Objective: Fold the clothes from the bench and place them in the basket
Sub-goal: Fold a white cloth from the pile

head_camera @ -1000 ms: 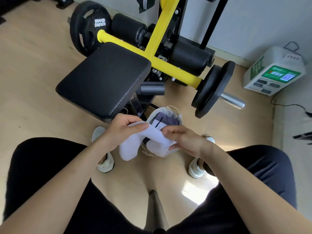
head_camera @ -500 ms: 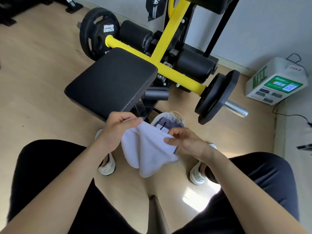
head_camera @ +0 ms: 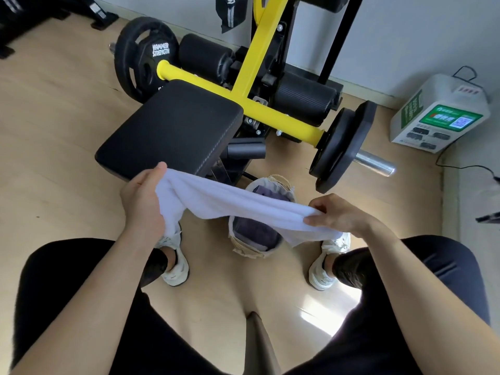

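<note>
White terry cloth [head_camera: 238,204] hangs stretched in a shallow sag across the middle of the frame, held up in the air between both hands. The left hand [head_camera: 143,201], at centre left, grips one end: its thumb [head_camera: 162,167] lies on top of the upper edge and the cloth runs down across the palm, with the other fingers wrapped behind it where I cannot see them. A loose flap drops below that hand towards the shoe. The right hand [head_camera: 338,215], at centre right, pinches the other end, with curled fingers above and the thumb tip [head_camera: 313,220] pressed against the bunched edge; a short corner of the cloth hangs beneath it.

Directly under the span, on the pale wooden floor [head_camera: 54,158], stands a small light fabric-lined basket [head_camera: 250,251], partly covered by the cloth. Inside it lies a folded dark purple-grey garment [head_camera: 254,231]. The cloth does not touch the basket as far as I can tell.

Just above the left hand is the black padded bench seat [head_camera: 173,128], with nothing lying on it, fixed to a yellow steel frame [head_camera: 259,109] with black weight plates [head_camera: 341,147] at each end. White trainers [head_camera: 176,269] and black trousers [head_camera: 81,307] fill the lower frame. A white box with a green label [head_camera: 438,112] sits at upper right beside the wall.
</note>
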### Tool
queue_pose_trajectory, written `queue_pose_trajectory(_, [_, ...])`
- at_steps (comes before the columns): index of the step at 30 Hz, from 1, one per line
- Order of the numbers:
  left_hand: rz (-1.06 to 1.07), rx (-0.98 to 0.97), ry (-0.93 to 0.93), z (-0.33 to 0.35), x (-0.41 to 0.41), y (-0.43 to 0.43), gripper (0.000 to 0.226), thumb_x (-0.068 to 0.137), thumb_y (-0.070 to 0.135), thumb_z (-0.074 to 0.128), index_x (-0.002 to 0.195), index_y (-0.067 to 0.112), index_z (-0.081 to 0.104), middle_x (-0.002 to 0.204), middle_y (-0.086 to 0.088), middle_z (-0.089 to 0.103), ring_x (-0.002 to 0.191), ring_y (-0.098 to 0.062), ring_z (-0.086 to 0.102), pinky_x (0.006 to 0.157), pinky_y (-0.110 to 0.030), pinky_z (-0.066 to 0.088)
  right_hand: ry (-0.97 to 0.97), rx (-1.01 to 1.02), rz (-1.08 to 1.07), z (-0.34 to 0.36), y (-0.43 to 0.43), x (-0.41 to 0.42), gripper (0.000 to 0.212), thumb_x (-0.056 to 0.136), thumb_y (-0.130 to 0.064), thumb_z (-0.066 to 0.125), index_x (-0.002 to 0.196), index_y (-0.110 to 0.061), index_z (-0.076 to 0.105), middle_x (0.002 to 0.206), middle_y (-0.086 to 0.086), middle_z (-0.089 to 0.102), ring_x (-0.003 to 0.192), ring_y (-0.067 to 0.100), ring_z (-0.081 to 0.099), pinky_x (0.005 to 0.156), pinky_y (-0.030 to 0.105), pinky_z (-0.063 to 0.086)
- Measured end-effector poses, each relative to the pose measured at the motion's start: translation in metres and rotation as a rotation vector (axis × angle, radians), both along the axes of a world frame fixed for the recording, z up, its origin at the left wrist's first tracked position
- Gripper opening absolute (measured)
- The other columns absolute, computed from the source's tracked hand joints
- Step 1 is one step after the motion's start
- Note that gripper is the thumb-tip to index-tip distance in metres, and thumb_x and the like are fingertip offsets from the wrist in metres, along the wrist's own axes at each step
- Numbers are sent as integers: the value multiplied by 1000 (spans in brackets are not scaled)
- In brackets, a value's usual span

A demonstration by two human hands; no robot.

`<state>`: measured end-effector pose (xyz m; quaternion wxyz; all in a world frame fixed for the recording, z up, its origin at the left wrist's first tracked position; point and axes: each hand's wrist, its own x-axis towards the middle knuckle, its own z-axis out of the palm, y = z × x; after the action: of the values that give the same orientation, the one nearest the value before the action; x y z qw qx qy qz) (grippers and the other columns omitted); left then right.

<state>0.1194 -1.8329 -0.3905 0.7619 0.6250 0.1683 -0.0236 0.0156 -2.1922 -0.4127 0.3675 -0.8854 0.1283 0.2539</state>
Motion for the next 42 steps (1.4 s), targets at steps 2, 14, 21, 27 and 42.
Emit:
queue_pose_trajectory(2, [-68, 58, -21, -2, 0, -3, 46, 84, 39, 76, 64, 11, 44, 81, -9, 43, 82, -24, 48, 77, -41, 41, -62, 9, -53, -1, 0, 2, 16, 88, -17, 70, 74, -15, 63, 73, 0, 56, 71, 18, 48, 63, 28, 37])
queue_pose_trajectory(14, [-607, 471, -216, -17, -31, -47, 7, 85, 30, 77, 90, 26, 77, 78, -7, 72, 73, -19, 64, 65, -29, 48, -276, 390, -63, 18, 46, -1, 19, 78, -7, 80, 82, -3, 61, 74, 8, 58, 69, 10, 52, 65, 24, 42])
queue_pose_trajectory(21, [-882, 508, -225, -40, -51, -68, 39, 82, 35, 81, 120, 31, 73, 57, 12, 35, 57, -8, 35, 57, -18, 29, -261, 424, 138, 24, 75, -5, 12, 82, 4, 71, 82, -4, 61, 73, -8, 52, 67, 4, 47, 66, 15, 40])
queue_pose_trajectory(27, [-991, 478, -257, -39, -49, -66, 10, 84, 29, 79, 78, 23, 73, 69, 8, 64, 66, -6, 50, 64, -24, 38, -241, 448, 156, 25, 79, -4, 12, 80, 1, 74, 83, 0, 62, 73, -3, 55, 69, 7, 49, 67, 21, 42])
queue_pose_trajectory(42, [-823, 461, -170, -34, -23, -48, 17, 77, 28, 68, 91, 33, 76, 78, -12, 66, 77, -33, 61, 70, -39, 50, -432, 445, -283, -1, 46, 8, 10, 86, -10, 75, 79, -11, 69, 72, 5, 66, 68, 11, 56, 64, 23, 46])
